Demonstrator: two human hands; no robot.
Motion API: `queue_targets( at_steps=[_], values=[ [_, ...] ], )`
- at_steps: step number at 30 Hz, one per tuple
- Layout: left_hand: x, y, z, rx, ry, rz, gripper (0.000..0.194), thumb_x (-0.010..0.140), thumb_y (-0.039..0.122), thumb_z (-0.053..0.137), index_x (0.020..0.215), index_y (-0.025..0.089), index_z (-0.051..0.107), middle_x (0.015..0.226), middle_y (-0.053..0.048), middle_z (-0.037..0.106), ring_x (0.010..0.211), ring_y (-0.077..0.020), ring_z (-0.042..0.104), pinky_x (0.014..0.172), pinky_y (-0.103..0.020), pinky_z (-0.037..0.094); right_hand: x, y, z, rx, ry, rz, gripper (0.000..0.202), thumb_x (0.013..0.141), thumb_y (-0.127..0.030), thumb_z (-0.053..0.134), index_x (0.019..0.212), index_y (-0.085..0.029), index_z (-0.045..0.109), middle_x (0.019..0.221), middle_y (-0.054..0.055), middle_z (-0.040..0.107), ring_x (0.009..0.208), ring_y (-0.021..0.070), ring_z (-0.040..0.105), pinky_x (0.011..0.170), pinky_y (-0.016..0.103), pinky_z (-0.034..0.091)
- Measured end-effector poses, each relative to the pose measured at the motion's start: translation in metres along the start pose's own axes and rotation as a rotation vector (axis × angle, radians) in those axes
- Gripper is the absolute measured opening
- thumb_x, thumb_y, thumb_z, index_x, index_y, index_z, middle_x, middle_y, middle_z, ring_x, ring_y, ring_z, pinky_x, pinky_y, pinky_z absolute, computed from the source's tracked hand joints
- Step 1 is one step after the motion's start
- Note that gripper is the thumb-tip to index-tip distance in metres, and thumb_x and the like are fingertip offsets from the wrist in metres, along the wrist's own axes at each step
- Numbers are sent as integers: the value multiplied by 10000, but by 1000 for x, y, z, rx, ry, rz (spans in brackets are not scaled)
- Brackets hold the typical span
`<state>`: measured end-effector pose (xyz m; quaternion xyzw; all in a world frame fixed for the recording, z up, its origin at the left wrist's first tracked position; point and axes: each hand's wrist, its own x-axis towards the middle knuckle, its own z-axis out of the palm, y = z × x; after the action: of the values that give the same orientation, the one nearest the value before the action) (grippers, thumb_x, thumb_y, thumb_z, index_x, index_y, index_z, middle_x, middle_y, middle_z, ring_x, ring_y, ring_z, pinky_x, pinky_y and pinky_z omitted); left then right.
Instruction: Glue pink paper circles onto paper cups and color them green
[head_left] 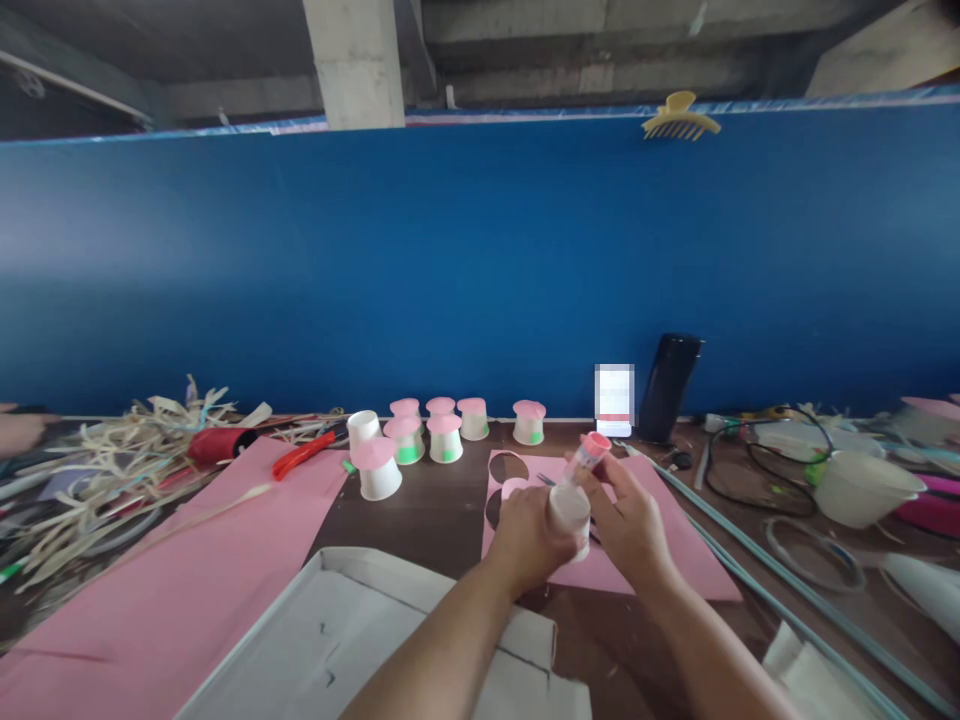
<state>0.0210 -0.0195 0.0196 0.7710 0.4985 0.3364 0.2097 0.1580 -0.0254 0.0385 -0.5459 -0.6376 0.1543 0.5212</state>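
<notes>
blue partition [450, 260] before a concrete pillar [354, 60]

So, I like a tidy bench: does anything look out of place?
Yes: pale strips lie in a messy tangle at left; a yellow claw clip sits oddly high on the blue partition, above the table.

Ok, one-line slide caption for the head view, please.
Left hand grips a white cup while the right hand holds a pink-ended tube close to it, above cut pink paper.

left hand [529, 522]: bare | right hand [626, 515]: bare | forearms [442, 640]: uncovered, narrowing at wrists [501, 575] | fine detail: too blurred
</notes>
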Motion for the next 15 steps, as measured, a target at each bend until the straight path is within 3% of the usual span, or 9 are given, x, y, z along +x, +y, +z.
queue_targets(
  at_steps=[3, 15],
  values=[
    [-1, 1, -1, 7, -11, 2, 261, 652, 335, 640, 851, 166, 625, 853, -81, 647, 788, -229, 571, 671, -320, 428, 0, -1, -1, 14, 48, -20, 306, 872, -398, 498, 1132, -264, 584, 1085, 27, 677, 1014, 202, 611, 861, 305, 443],
    [-1, 4, -5, -86, -74, -47, 202, 624, 242, 619, 810, 166, 623, 842, -85, 659, 792, -230, 574, 674, -317, 432, -2, 6, 6, -172, -48, -118, 285, 881, -375, 474, 1112, -251, 586, 989, 28, 665, 924, 209, 590, 801, 320, 433]
  ],
)
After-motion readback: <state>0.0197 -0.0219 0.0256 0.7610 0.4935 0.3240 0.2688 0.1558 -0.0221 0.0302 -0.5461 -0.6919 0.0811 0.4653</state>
